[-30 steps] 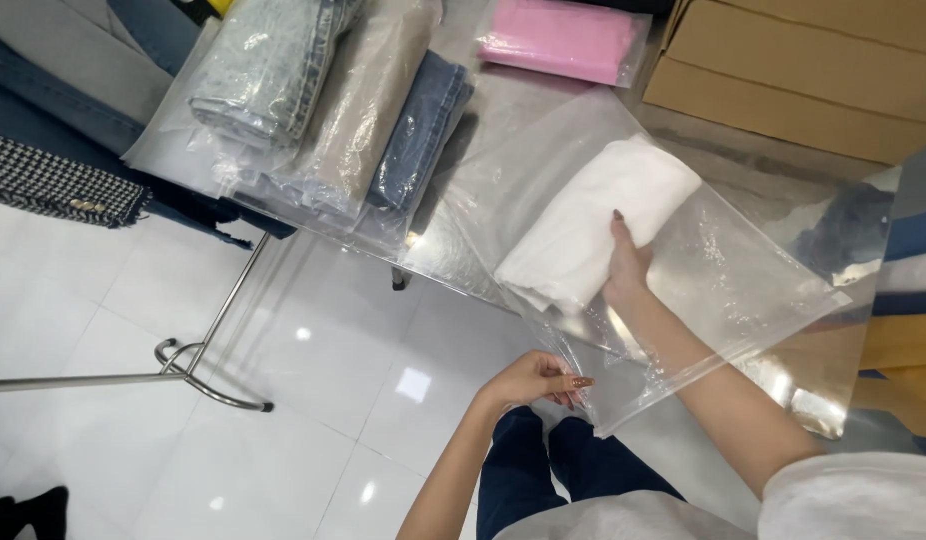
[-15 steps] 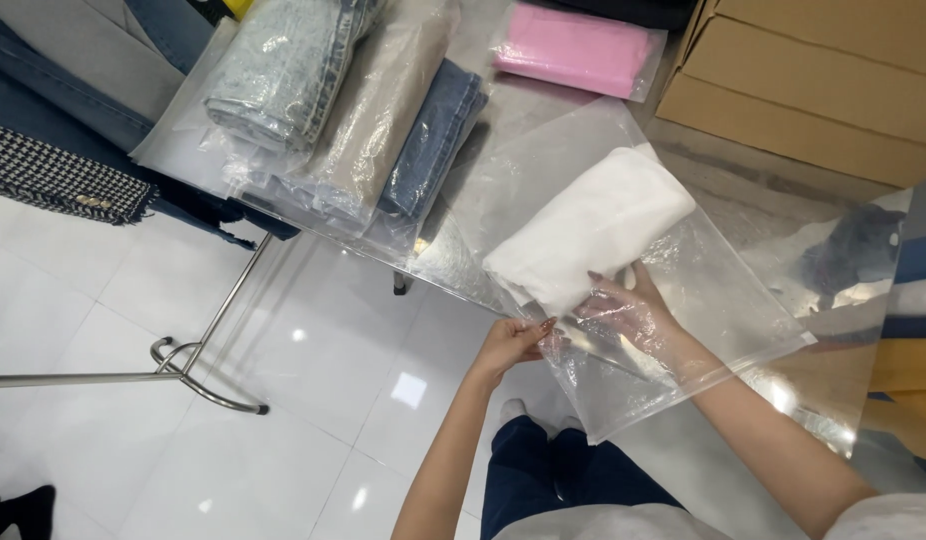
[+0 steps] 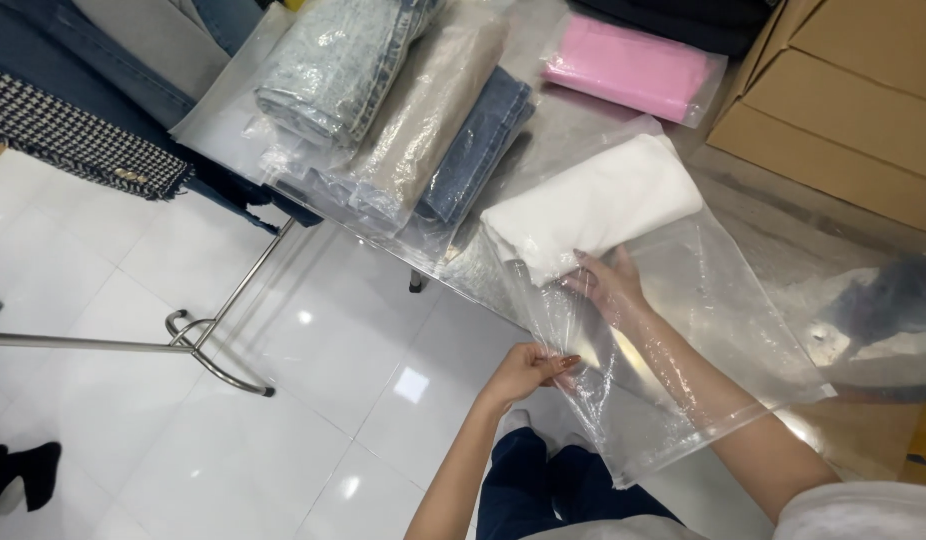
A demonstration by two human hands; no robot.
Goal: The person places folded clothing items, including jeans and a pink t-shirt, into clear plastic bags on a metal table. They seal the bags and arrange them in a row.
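In the head view, the person looks down at a glass table [image 3: 783, 240] with a shiny, reflecting top. A large clear plastic bag [image 3: 723, 340] lies on the table, and its open end hangs over the near edge toward the person. Inside the bag there is a folded white garment [image 3: 593, 205], placed in the far part of the bag.

The right hand [image 3: 608, 285] is inside the bag, together with the forearm, which is covered by the plastic. Its fingers are spread a little and they touch the near edge of the white garment; I cannot tell if they grip it or only press on it. The left hand [image 3: 528, 368] is outside the bag, below the table edge. Its fingers are closed and they pinch the rim of the bag at the opening.

To the left on the table, some packed clothes lie side by side in clear bags: a light washed denim piece [image 3: 333, 60], a beige piece [image 3: 423, 110] and a dark blue denim piece [image 3: 478, 145]. Farther back there is a pink packed garment [image 3: 633, 68]. Brown cardboard boxes [image 3: 843, 110] stand at the right. Under the table is a white tiled floor [image 3: 183, 450], and a metal rack foot [image 3: 198, 345] stands on it.
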